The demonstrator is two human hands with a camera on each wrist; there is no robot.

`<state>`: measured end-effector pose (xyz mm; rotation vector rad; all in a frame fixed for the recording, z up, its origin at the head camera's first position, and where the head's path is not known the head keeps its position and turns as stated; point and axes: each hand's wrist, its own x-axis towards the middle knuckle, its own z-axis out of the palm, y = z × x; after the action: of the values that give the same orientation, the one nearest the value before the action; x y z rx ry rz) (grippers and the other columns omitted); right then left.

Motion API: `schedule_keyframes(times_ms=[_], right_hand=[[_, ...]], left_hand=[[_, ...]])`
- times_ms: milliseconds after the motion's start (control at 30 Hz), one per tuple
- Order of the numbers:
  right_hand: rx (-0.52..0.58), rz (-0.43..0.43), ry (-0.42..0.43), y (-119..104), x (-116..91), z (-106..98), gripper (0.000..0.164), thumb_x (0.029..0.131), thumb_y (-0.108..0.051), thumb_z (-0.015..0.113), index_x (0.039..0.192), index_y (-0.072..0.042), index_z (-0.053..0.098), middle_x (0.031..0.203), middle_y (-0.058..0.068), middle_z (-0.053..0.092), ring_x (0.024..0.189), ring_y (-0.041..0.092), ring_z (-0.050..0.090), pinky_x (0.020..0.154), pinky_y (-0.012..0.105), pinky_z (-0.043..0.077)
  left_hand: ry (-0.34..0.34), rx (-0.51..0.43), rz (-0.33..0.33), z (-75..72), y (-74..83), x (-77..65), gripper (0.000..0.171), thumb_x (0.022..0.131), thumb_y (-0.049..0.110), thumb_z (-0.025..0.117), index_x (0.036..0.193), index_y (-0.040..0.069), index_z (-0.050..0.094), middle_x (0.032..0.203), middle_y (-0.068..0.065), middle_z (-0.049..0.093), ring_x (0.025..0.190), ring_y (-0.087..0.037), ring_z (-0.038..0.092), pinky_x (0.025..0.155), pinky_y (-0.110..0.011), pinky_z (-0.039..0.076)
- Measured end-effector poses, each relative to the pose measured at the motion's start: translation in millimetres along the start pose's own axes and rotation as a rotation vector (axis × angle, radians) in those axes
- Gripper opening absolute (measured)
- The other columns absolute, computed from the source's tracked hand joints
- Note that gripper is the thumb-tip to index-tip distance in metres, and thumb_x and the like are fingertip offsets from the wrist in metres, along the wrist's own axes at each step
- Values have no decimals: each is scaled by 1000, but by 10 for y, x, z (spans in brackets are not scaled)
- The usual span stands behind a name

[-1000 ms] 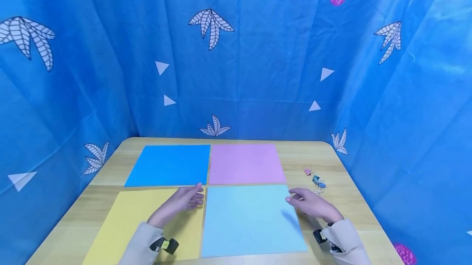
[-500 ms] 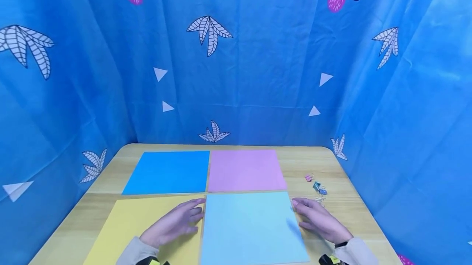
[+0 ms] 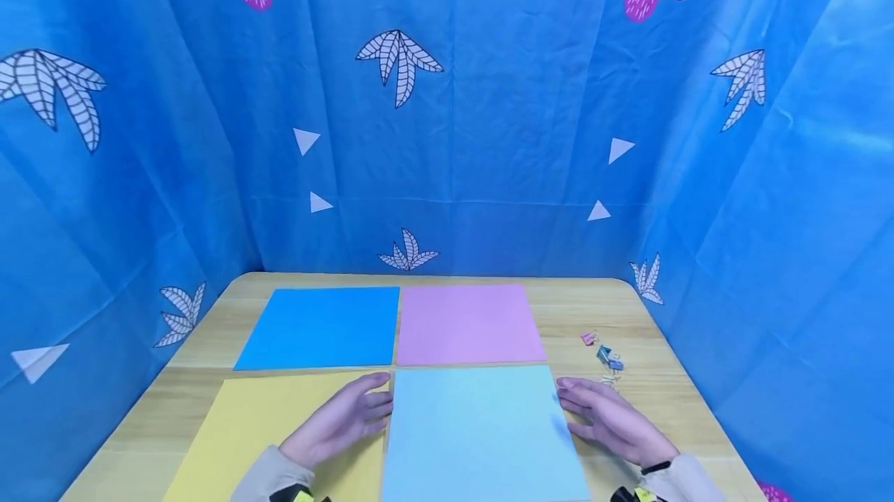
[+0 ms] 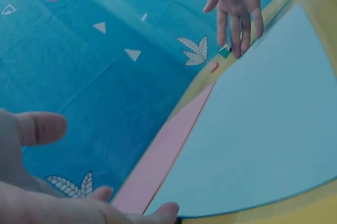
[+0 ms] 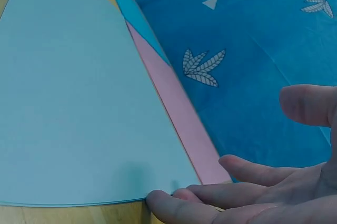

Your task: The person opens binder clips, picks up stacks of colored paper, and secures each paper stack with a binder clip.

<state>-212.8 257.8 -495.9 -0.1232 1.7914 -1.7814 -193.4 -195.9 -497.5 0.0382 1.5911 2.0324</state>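
A light blue sheet (image 3: 482, 436) lies flat on the table at front right. At its left edge is my left hand (image 3: 342, 418), reaching over the yellow sheet (image 3: 244, 424) with relaxed fingers. My right hand (image 3: 613, 418) sits at the opposite edge, its fingers loosely extended. In the right wrist view, the fingertips (image 5: 160, 203) meet or nearly meet the near edge of the light blue sheet (image 5: 84, 92). Neither hand grips anything. Whether the left fingertips touch the sheet, I cannot tell.
Behind lie a blue sheet (image 3: 321, 329) and a pink sheet (image 3: 469, 323), side by side. Several small binder clips (image 3: 606, 354) are grouped on the wooden table (image 3: 653, 378) beyond my right hand. A patterned blue curtain (image 3: 517, 230) encloses the back and sides.
The head view has tilted up slightly. Both hands have come down to the side edges of the light blue sheet, the right shifting outward from above it. The sheets lie unchanged.
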Motion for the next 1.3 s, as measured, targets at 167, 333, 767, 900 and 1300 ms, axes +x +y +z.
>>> schedule_keyframes(times_ms=[167,333,767,900,1300], right_hand=[[14,1,-24,14,-18,-58,82,112,-43,39,159,14,3,167,37,-1,156,54,1,122,66,33],[23,3,-52,23,-42,-112,81,113,-42,37,159,14,2,167,37,-4,156,55,-2,123,65,33],[20,-4,-68,42,-76,-175,81,113,-43,36,159,13,-1,167,36,-4,156,53,-3,123,63,34],[35,-7,-68,61,-90,-175,80,113,-41,37,160,13,1,168,36,-3,156,53,-2,122,62,36],[62,-16,-60,57,-101,-159,78,113,-41,36,160,12,3,169,33,0,158,51,1,123,61,36]], left_hand=[[144,10,-14,106,11,97,81,107,39,48,160,-5,5,160,-48,10,152,-61,15,128,-64,21],[283,52,-26,194,-16,160,69,104,38,53,154,-2,26,156,-43,29,142,-52,38,119,-58,34],[227,-16,-2,241,-37,174,70,105,41,49,153,0,18,160,-43,21,149,-61,25,123,-67,29],[223,-32,2,251,-100,199,62,106,33,46,149,-4,21,157,-41,24,145,-51,37,111,-49,46],[110,18,-41,296,-204,319,83,106,25,49,159,-12,-3,163,-41,6,144,-49,38,109,-54,50]])
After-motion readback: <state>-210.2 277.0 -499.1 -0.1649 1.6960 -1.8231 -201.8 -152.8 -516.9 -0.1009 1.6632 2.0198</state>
